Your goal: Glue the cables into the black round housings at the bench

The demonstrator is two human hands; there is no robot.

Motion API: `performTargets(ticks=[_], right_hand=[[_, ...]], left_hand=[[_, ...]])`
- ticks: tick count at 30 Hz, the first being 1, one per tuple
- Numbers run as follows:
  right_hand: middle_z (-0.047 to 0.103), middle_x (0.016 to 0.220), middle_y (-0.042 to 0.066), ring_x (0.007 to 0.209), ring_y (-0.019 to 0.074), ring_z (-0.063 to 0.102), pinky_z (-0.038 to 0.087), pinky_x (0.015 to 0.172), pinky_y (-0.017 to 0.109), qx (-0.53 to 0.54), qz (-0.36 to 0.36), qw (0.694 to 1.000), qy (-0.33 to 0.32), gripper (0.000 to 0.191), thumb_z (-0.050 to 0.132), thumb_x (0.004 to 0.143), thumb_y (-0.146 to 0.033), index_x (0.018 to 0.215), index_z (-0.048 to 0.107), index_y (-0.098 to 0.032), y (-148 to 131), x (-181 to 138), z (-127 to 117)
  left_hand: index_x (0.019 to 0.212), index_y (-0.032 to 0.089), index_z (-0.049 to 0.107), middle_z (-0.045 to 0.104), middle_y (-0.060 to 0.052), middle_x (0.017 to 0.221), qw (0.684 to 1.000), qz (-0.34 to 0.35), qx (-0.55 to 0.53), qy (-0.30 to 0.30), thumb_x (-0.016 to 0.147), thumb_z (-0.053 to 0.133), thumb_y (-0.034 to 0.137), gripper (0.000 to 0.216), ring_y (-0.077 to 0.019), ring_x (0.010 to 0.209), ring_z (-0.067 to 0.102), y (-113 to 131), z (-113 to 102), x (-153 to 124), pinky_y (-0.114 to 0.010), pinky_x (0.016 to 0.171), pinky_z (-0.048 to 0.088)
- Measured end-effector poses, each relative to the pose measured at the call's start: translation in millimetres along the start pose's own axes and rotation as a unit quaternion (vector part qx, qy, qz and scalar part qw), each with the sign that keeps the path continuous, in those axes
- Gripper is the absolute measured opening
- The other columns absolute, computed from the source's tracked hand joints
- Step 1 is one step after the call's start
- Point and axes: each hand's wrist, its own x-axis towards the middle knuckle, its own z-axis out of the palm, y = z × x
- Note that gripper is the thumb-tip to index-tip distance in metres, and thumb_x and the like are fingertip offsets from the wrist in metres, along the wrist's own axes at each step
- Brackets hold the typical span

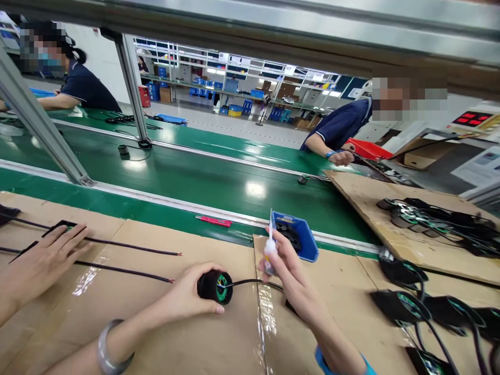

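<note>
Left hand gripped a black cylindrical part with a green-ringed end face, fingers wrapped around the barrel, part lying on its side on the cardboard-covered bench, green face toward the right hand. A black lead ran out of that face to the right. Right hand pinched a small glue bottle, nozzle up, fingers closed on its body, just right of the part and apart from it. My read on doing this step well: keep the barrel pinned so it can't roll, bring the nozzle to the spot where the lead exits the face, dose small, keep glue off the green ring and the cardboard. A third hand, someone else's, lay flat at far left over thin black wires. Right side of the bench held more black parts with green faces, leads tangled. Just behind the right hand sat a blue plastic bin, tilted open toward the camera, with dark pieces inside, too small to identify. Beyond it, a red pen-like tool on the rail, then the green conveyor belt. A plywood board carried a pile of similar parts. Farther right, an open cardboard box and a red tray; contents not visible. Two other workers stood across the line.
</note>
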Motion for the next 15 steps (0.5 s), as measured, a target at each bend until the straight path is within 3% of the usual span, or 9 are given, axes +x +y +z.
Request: performTargets(ticks=[3,6,8,15], right_hand=[[0.055,0.082,-0.001,0.058,0.0089,0.051,0.040,0.047,0.018,0.119,0.079,0.990,0.016,0.035,0.063,0.094,-0.054,0.110,0.053,-0.025,1.1,-48.1,-5.4],[0.057,0.090,0.002,0.053,0.0025,0.038,0.027,0.045,0.016,0.208,0.165,0.961,0.078,0.038,0.074,0.085,-0.054,0.091,0.057,-0.020,4.7,-78.6,-5.6],[0.058,0.099,0.004,0.052,-0.0007,0.032,0.021,0.048,0.016,0.241,0.200,0.943,0.109,0.040,0.080,0.079,-0.052,0.089,0.061,-0.018,4.1,-89.5,-5.1],[0.056,0.081,0.001,0.048,-0.0009,0.029,0.020,0.048,0.018,0.246,0.211,0.940,0.106,0.043,0.086,0.073,-0.047,0.103,0.071,-0.021,16.6,-95.1,-13.3]], left_hand=[[0.110,0.029,0.069,0.064,-0.003,0.118,0.996,0.009,0.083,0.013,0.053,0.092,0.013,0.064,-0.0306,0.114,0.059,0.9,3.6,-2.0,-0.045,0.100,0.046],[0.112,0.031,0.068,0.061,-0.002,0.116,0.990,0.016,0.137,0.003,0.055,0.093,0.011,0.065,-0.0290,0.112,0.059,3.5,6.9,-4.2,-0.043,0.097,0.047],[0.112,0.031,0.068,0.059,-0.002,0.116,0.987,0.013,0.159,0.000,0.055,0.093,0.010,0.065,-0.0284,0.111,0.059,6.5,7.9,-5.1,-0.043,0.096,0.048],[0.112,0.032,0.067,0.056,-0.002,0.115,0.984,0.018,0.180,-0.004,0.059,0.093,0.013,0.062,-0.0272,0.111,0.059,9.7,8.2,-7.2,-0.043,0.095,0.049]])
